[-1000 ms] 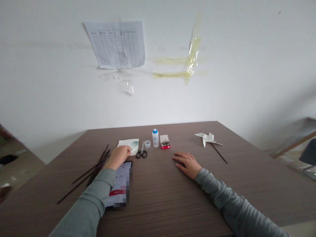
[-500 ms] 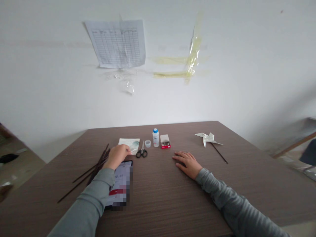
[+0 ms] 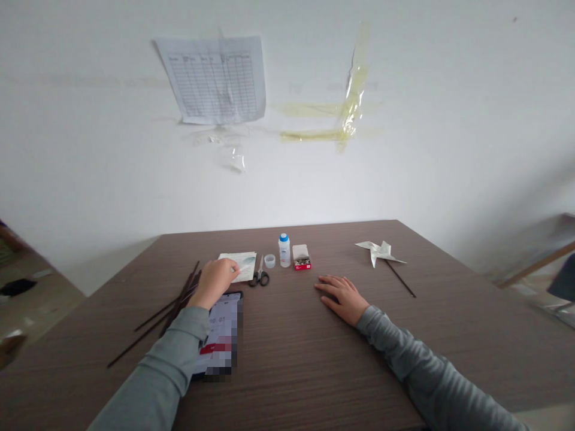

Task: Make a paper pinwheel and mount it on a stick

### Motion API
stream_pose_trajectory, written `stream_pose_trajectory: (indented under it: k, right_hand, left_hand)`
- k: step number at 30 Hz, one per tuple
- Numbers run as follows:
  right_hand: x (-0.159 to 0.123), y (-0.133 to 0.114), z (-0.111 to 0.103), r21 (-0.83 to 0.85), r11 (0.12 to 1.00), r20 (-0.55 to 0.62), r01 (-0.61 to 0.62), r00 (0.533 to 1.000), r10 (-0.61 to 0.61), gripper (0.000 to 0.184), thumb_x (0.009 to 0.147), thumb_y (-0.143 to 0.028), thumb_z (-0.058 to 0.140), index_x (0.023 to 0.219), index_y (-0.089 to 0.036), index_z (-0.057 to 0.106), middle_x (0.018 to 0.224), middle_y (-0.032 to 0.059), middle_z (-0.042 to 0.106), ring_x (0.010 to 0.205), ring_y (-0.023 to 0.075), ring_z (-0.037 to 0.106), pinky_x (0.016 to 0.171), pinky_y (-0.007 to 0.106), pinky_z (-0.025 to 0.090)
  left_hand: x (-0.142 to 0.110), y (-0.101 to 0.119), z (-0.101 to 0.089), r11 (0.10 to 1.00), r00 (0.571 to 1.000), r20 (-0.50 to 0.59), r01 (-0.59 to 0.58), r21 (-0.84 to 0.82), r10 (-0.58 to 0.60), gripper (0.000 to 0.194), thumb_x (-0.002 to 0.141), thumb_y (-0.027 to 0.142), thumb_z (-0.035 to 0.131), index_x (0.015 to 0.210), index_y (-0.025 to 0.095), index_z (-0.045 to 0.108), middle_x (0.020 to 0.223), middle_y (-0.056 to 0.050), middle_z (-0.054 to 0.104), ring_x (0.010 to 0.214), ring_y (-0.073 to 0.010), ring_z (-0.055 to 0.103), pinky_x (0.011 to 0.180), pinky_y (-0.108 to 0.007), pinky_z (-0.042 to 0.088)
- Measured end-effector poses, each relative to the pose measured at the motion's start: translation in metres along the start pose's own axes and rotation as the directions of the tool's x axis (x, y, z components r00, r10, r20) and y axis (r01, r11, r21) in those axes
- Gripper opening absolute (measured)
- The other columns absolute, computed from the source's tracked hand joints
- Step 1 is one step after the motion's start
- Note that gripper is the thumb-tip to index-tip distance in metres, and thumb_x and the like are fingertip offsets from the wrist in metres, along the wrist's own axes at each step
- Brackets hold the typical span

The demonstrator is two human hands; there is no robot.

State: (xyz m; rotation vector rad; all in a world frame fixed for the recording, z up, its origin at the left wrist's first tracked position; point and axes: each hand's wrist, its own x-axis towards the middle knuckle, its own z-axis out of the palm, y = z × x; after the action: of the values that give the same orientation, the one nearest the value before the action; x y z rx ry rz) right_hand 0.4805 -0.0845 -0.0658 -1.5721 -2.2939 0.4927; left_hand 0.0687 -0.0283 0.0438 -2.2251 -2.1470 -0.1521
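The right hand can slide left over bare tabletop until the phone; scissors crowd the left hand.

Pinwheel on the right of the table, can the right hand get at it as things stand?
Probably yes. The right hand lies open on the table, and the paper pinwheel sits a short way ahead and to its right. Nothing seems to stand between them, and its dark stick points away from the hand.
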Motion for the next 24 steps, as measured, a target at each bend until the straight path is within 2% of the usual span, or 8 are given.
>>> stream_pose_trajectory:
  k: [7, 14, 18, 21, 24]
  right_hand:
    - [0.000, 0.000, 0.000, -0.003, 1.000, -0.002, -0.001, 1.000, 0.001, 0.055, 0.122, -0.045, 0.072, 0.175, -0.039, 0.086, 0.196, 0.0121, 0.071, 0.186, 0.0481, 0.061, 0.158, 0.086, 0.037]
    - [0.000, -0.001, 0.001, -0.003, 1.000, -0.010, -0.010, 1.000, 0.010, 0.054, 0.120, -0.044, 0.076, 0.173, -0.041, 0.087, 0.195, 0.0102, 0.073, 0.186, 0.0465, 0.061, 0.158, 0.082, 0.039]
    - [0.001, 0.000, 0.002, -0.012, 1.000, -0.001, -0.009, 1.000, 0.009, 0.056, 0.122, -0.042, 0.072, 0.176, -0.037, 0.086, 0.196, 0.0126, 0.071, 0.187, 0.0466, 0.060, 0.158, 0.083, 0.038]
    - [0.001, 0.002, 0.003, -0.003, 1.000, -0.012, 0.002, 1.000, -0.002, 0.054, 0.121, -0.043, 0.074, 0.174, -0.039, 0.087, 0.195, 0.0121, 0.072, 0.185, 0.0469, 0.062, 0.157, 0.085, 0.039]
    - [0.001, 0.003, 0.003, 0.004, 1.000, -0.024, 0.007, 1.000, -0.007, 0.053, 0.121, -0.045, 0.075, 0.171, -0.042, 0.088, 0.193, 0.0107, 0.074, 0.184, 0.0459, 0.063, 0.157, 0.083, 0.041]
  left_hand:
    - [-0.006, 0.010, -0.003, 0.999, 0.990, -0.139, -0.030, -0.023, 0.027, 0.034, 0.111, 0.018, 0.069, 0.099, 0.028, 0.099, 0.138, -0.012, 0.103, 0.136, -0.0389, 0.095, 0.135, -0.052, 0.057]
    - [-0.016, 0.023, 0.005, 0.993, 0.976, -0.200, -0.096, -0.063, 0.082, 0.031, 0.109, 0.017, 0.068, 0.094, 0.029, 0.092, 0.134, -0.009, 0.103, 0.135, -0.0369, 0.092, 0.143, -0.058, 0.049]
    - [-0.025, 0.032, 0.008, 0.987, 0.977, -0.167, -0.147, -0.068, 0.134, 0.032, 0.111, 0.015, 0.064, 0.096, 0.029, 0.090, 0.136, -0.008, 0.102, 0.136, -0.0359, 0.091, 0.148, -0.059, 0.044]
    - [-0.028, 0.033, 0.009, 0.988, 0.984, -0.127, -0.135, -0.069, 0.126, 0.033, 0.111, 0.015, 0.062, 0.097, 0.029, 0.089, 0.135, -0.009, 0.102, 0.138, -0.0367, 0.091, 0.150, -0.060, 0.042]
    - [-0.024, 0.026, 0.009, 0.995, 0.993, -0.085, -0.083, -0.061, 0.077, 0.029, 0.112, 0.018, 0.066, 0.101, 0.029, 0.090, 0.131, -0.009, 0.102, 0.135, -0.0386, 0.093, 0.143, -0.059, 0.050]
